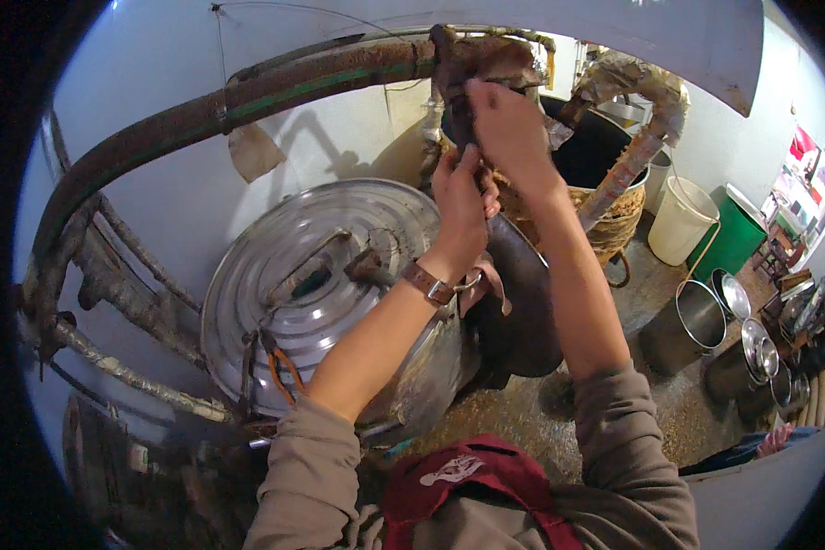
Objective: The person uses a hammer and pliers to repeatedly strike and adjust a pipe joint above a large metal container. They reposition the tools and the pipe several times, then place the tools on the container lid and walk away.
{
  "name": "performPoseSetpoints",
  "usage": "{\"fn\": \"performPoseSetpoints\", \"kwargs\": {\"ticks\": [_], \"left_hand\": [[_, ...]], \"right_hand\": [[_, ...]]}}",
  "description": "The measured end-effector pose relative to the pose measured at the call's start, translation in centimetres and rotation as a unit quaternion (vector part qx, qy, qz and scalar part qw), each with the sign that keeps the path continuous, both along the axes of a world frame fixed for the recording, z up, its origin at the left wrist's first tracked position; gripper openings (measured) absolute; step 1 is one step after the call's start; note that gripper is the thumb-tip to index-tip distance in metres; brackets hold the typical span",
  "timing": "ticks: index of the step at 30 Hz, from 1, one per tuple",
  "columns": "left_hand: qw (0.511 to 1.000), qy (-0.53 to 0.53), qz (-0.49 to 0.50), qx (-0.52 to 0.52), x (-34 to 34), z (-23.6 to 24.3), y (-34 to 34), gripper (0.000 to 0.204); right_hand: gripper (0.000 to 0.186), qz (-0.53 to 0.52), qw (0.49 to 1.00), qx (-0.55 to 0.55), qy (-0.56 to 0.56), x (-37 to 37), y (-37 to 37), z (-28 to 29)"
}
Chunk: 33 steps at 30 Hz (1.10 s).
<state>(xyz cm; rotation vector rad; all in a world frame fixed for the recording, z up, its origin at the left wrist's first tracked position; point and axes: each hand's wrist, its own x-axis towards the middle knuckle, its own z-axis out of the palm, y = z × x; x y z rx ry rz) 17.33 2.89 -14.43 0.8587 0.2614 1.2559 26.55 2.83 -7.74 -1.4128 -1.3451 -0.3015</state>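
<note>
Both my arms reach up to a rusty pipe joint [486, 62] at the top middle. My left hand [463, 202] is closed, fingers curled, just below the joint; a watch is on that wrist. Higher up and to its right, my right hand [511, 133] is closed too, its fingers against a dark narrow piece [463, 115] under the joint. What either hand grips is hidden by the fingers. Below them stand a big metal pot with a ridged lid [394, 220] and a dark rounded vessel [518, 312].
A rusty pipe [330, 82] with a green stripe curves along the left wall. A foil-wrapped pipe [628, 174] rises beside a wide barrel [614, 220]. At right are a cream bucket [680, 220], a green bin [735, 234] and several metal pots [683, 325] on the wet floor.
</note>
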Motion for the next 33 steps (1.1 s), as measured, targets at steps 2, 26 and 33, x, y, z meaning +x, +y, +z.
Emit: {"fn": "performPoseSetpoints", "kwargs": {"ticks": [2,26,33], "left_hand": [[1.0,0.018,-0.004,-0.004,-0.1,0.4,-0.3,0.012],[0.996,0.08,0.005,-0.034,-0.7,1.0,-0.3,0.018],[0.998,0.061,0.002,-0.02,-0.7,0.5,-0.2,0.015]], "right_hand": [[0.035,0.187,0.952,0.052,0.236,1.6,-2.2,-2.8],[0.025,0.432,0.738,-0.404,0.323,-1.0,-6.7,-23.2],[0.036,0.292,0.816,-0.201,0.456,1.2,-20.3,-21.5]]}}
